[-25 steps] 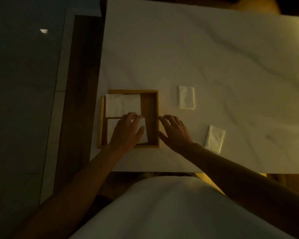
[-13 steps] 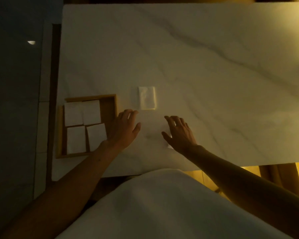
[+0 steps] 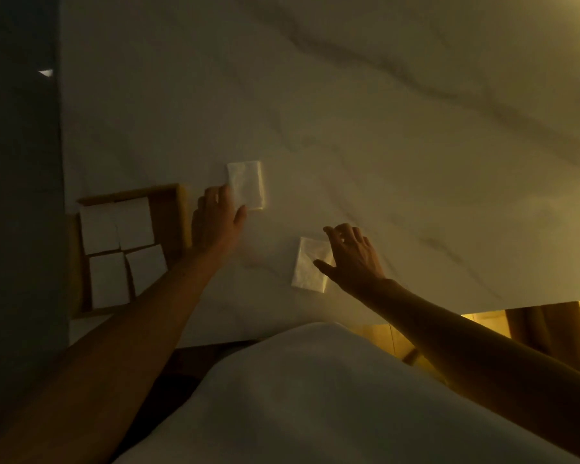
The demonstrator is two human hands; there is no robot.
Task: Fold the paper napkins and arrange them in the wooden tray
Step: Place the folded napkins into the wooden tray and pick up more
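Now both hands have left the wooden tray, where four folded napkins lie. The left hand touches the far napkin, the right hand the near napkin; both open, neither gripping.

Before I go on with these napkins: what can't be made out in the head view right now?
- Wooden tray: near right corner hidden by the left forearm.
- Far napkin: left hand covers its near corner; grip unclear.
- Near napkin: right hand overlaps its right edge; contact unclear.
- Fold layers: too dim.
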